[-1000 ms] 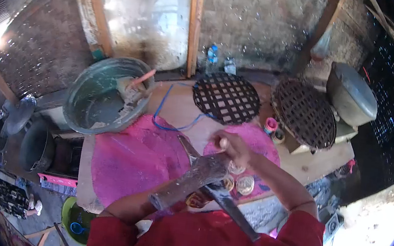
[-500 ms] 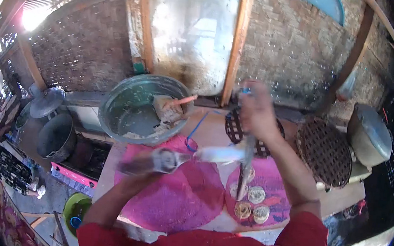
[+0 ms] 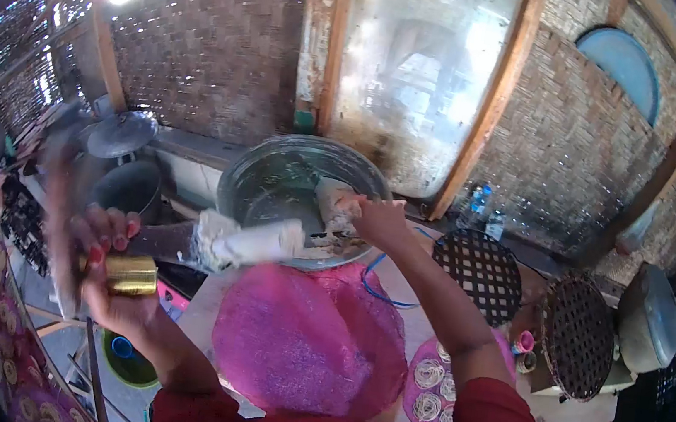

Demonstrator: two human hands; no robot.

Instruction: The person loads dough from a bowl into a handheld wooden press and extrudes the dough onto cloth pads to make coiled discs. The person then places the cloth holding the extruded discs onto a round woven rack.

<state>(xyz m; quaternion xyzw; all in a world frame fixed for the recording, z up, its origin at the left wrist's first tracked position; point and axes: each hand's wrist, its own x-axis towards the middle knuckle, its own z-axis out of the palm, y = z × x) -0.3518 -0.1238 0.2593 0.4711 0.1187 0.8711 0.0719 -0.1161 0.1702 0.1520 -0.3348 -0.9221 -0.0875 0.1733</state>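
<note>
My left hand (image 3: 110,268), on the left, has its fingers wrapped round a wooden press (image 3: 176,244) with a gold-coloured metal cylinder (image 3: 132,275). One wooden arm of the press stands upright, smeared by motion. The other arm points right and ends in a white plunger (image 3: 260,240) caked with dough. My right hand (image 3: 381,223) reaches over the rim of a large grey-green basin (image 3: 229,199) and closes at a lump of pale dough (image 3: 335,198). The orange handle seen there earlier is hidden by this hand. Pink mesh sheets (image 3: 306,345) lie below my hands.
Coiled noodle rounds (image 3: 429,373) lie on a pink mat at right. Round woven trays (image 3: 477,273), a large pot (image 3: 649,321) and plastic bottles (image 3: 479,204) stand beyond. A blue strap (image 3: 382,295) crosses the table. Another person (image 3: 17,208) is at far left.
The view has turned left. My left hand has carried the press leftward and its arms are spread apart. My right hand has left the press and moved into the basin, onto the dough.
</note>
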